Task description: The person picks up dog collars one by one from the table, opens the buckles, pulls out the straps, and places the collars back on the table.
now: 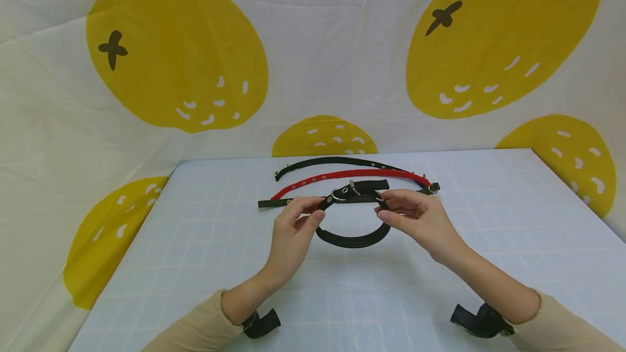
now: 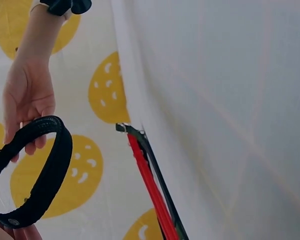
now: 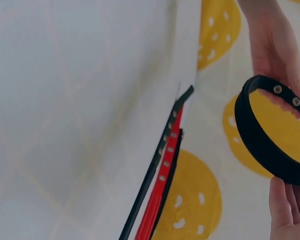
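Note:
A black dog collar [image 1: 353,242], fastened into a loop with its metal buckle and ring at the top, is held up above the table in both hands. My left hand [image 1: 292,235] pinches its left side between thumb and fingers. On the opposite side my right hand [image 1: 424,220] grips it close to the strap's free end. In the left wrist view the loop of the collar [image 2: 65,150] stands tilted with a metal eyelet low on it. The right wrist view shows metal eyelets along the top of the collar [image 3: 247,120].
Behind the hands, a red collar [image 1: 342,174] lies stretched out on the table [image 1: 195,265]. A black collar [image 1: 332,161] curves behind it, and a dark strap [image 1: 268,203] lies in front, partly hidden by the held collar. A white curtain [image 1: 337,58] with yellow fruit prints hangs at the back.

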`<state>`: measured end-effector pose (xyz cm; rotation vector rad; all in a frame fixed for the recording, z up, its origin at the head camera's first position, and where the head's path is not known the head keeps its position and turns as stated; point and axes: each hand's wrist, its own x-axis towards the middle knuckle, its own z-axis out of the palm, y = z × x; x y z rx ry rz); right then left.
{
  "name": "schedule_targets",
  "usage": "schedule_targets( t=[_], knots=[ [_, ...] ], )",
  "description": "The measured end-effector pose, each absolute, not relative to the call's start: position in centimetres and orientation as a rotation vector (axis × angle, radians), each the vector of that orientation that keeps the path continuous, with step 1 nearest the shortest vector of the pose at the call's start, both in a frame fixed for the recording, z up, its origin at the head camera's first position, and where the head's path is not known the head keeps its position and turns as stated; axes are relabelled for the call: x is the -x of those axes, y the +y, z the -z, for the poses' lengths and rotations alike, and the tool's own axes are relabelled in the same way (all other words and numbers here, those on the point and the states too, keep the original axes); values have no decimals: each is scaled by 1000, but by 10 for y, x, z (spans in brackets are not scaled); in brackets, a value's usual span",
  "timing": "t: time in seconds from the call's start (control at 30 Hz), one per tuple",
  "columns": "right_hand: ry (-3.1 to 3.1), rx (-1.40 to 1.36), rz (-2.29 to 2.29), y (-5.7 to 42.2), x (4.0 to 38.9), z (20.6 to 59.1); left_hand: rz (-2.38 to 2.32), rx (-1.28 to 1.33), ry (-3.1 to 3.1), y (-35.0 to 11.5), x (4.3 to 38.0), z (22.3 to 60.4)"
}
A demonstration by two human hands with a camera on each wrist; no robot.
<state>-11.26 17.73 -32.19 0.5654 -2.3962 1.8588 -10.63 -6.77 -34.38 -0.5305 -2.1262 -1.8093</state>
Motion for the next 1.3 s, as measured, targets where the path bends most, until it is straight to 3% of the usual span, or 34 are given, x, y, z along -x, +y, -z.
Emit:
schedule_targets(
  t=[0.43, 0.87, 1.3],
  knots=[
    [-2610, -489, -1990, 177, 120, 313, 1789, 550, -2206, -65, 106, 350],
    [-2633, -418, -1840, 167, 119, 305, 1597, 783, -2226, -60, 105, 350],
    [-2712, -551, -1744, 169, 119, 307, 1417, 913, -2213, -59, 111, 342]
  ],
)
